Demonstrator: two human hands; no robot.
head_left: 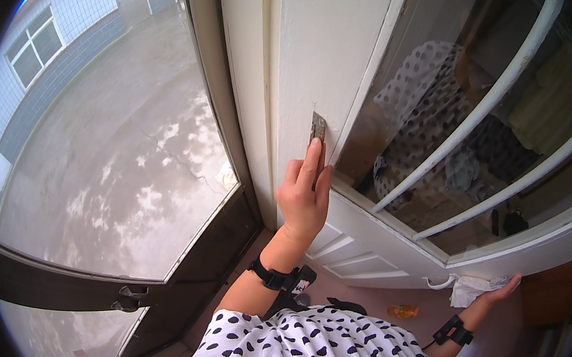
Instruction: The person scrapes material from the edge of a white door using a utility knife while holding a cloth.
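Note:
My left hand (302, 201) is raised against the white door (327, 42), closed round a putty knife (318, 128). Its index finger presses along the grey, worn blade, whose tip touches the painted wood beside the glass pane. Small rough flecks show on the paint by the blade tip. Lower right, my right hand (497, 294) is held out with crumpled white paper or cloth (471, 290) lying in it, beside the door's white handle (440, 282). I cannot tell how firmly those fingers grip it.
White bars (481, 116) cross the door's glass pane (423, 157), which reflects a spotted garment. To the left is a dark-framed glass door (202, 239) with a metal latch (130, 298); a concrete yard lies beyond. An orange item (402, 311) lies on the floor.

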